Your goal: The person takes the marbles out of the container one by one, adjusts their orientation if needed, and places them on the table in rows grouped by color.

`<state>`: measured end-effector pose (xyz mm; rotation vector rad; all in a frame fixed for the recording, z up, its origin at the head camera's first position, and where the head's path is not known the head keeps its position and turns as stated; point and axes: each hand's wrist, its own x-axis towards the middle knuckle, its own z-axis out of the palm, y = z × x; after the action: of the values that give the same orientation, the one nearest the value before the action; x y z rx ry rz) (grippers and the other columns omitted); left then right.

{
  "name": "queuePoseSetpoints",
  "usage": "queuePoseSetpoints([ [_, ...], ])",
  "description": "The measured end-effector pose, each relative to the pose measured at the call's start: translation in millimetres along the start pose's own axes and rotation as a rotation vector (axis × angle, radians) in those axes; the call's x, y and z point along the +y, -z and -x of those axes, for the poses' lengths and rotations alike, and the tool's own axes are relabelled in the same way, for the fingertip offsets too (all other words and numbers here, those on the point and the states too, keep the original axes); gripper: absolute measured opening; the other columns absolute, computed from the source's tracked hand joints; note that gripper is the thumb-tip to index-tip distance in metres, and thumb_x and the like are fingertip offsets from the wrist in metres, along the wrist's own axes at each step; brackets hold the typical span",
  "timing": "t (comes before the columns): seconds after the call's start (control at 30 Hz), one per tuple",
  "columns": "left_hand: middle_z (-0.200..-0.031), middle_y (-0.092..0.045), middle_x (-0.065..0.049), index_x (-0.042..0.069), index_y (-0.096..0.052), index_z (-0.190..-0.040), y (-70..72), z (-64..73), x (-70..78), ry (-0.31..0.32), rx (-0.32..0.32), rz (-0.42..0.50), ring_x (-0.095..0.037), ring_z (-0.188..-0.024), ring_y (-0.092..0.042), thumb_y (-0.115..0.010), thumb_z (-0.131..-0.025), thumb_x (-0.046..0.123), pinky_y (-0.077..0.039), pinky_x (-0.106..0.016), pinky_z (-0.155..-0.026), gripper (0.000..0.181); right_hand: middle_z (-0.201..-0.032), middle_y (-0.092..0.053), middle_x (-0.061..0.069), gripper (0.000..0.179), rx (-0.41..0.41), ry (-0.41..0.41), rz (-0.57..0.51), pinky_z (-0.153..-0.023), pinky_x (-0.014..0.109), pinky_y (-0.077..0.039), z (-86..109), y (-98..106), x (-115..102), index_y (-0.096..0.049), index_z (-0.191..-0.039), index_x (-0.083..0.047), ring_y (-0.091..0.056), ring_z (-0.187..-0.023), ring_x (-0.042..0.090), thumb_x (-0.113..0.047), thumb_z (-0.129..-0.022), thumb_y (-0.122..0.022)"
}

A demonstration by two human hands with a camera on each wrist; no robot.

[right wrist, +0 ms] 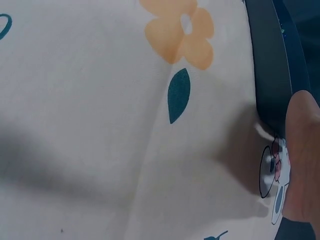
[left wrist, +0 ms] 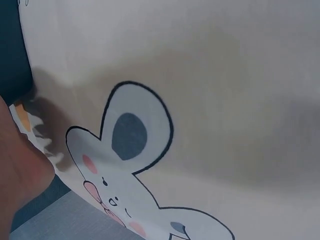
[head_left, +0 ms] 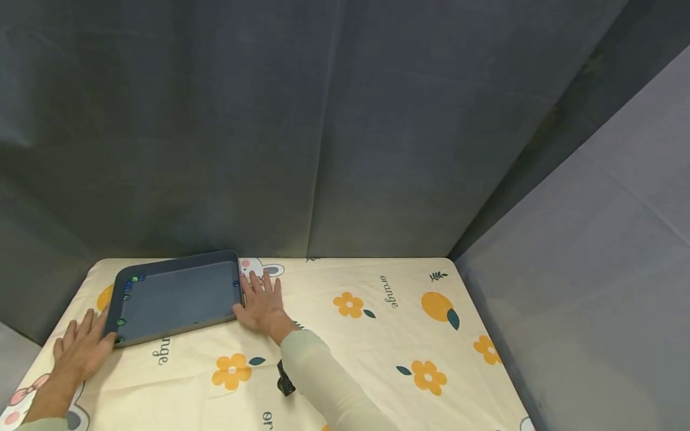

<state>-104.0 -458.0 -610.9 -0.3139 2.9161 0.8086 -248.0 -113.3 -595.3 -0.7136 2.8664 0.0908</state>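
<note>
A dark grey-blue rectangular tray (head_left: 183, 296) lies at the far left of the table, slightly askew. Small round green pieces (head_left: 121, 322) and blue pieces (head_left: 129, 287) sit along its left side, too small to identify. My left hand (head_left: 81, 350) is at the tray's near left corner, fingers extended, thumb by the rim. At the right end, my right hand (head_left: 261, 305) has its fingers spread, with the thumb side against the tray wall. The right wrist view shows the thumb (right wrist: 302, 155) at the tray's corner (right wrist: 270, 65). In the left wrist view, only part of the hand (left wrist: 22, 175) shows.
A cream tablecloth (head_left: 377, 335) with orange flowers, leaves and rabbits covers the table. Dark grey curtain (head_left: 269, 131) hangs behind it, and a lighter grey panel (head_left: 593, 269) stands at the right. A small black item (head_left: 285, 380) shows beside the right forearm.
</note>
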Motion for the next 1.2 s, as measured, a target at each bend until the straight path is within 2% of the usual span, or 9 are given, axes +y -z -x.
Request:
queuePoseSetpoints([
  [0.27, -0.158, 0.013, -0.032, 0.011, 0.007, -0.158, 0.5, -2.2, 0.7, -0.012, -0.005, 0.017, -0.063, -0.136, 0.018, -0.025, -0.105, 0.031, 0.009, -0.080, -0.099, 0.066, -0.166, -0.013, -0.006, 0.072, -0.001, -0.012, -0.007, -0.119, 0.048, -0.017, 2.3, 2, -2, -0.010, -0.162, -0.026, -0.010, -0.152, 0.025, -0.057, -0.100, -0.030],
  [0.5, -0.157, 0.013, -0.032, 0.009, 0.007, -0.158, -0.1, -2.8, 1.5, -0.021, -0.025, 0.022, -0.063, -0.136, 0.018, -0.023, -0.106, 0.033, 0.009, -0.080, -0.098, 0.065, -0.167, -0.011, -0.005, 0.071, 0.007, -0.006, -0.031, -0.119, 0.049, -0.014, 4.1, -4, 1, -0.008, -0.162, -0.026, -0.004, -0.152, 0.027, -0.056, -0.101, -0.029],
  [0.7, -0.157, 0.015, -0.032, 0.008, 0.008, -0.157, -0.2, -5.9, 2.5, -0.026, -0.040, 0.019, -0.063, -0.135, 0.019, -0.022, -0.106, 0.034, 0.009, -0.081, -0.098, 0.065, -0.166, -0.012, -0.003, 0.071, 0.012, -0.005, 0.005, -0.119, 0.050, -0.017, 6.5, -4, 5, -0.008, -0.162, -0.027, -0.008, -0.152, 0.028, -0.057, -0.101, -0.028],
  [0.87, -0.157, 0.014, -0.032, 0.006, 0.005, -0.157, -0.2, -8.1, 5.8, -0.034, -0.039, 0.013, -0.063, -0.136, 0.018, -0.024, -0.106, 0.033, 0.010, -0.081, -0.098, 0.065, -0.167, -0.009, -0.005, 0.071, -0.005, -0.021, 0.044, -0.119, 0.051, -0.014, 4.1, -4, 9, -0.005, -0.162, -0.030, -0.006, -0.152, 0.028, -0.059, -0.101, -0.026],
  [1.2, -0.157, 0.012, -0.033, 0.008, 0.003, -0.158, 1.9, -10.0, 10.2, -0.036, -0.027, -0.001, -0.063, -0.136, 0.017, -0.028, -0.105, 0.030, 0.012, -0.080, -0.098, 0.065, -0.167, -0.008, -0.005, 0.071, -0.003, -0.010, 0.019, -0.119, 0.053, -0.010, -2.1, -4, 12, -0.006, -0.162, -0.030, -0.005, -0.152, 0.029, -0.059, -0.100, -0.026],
])
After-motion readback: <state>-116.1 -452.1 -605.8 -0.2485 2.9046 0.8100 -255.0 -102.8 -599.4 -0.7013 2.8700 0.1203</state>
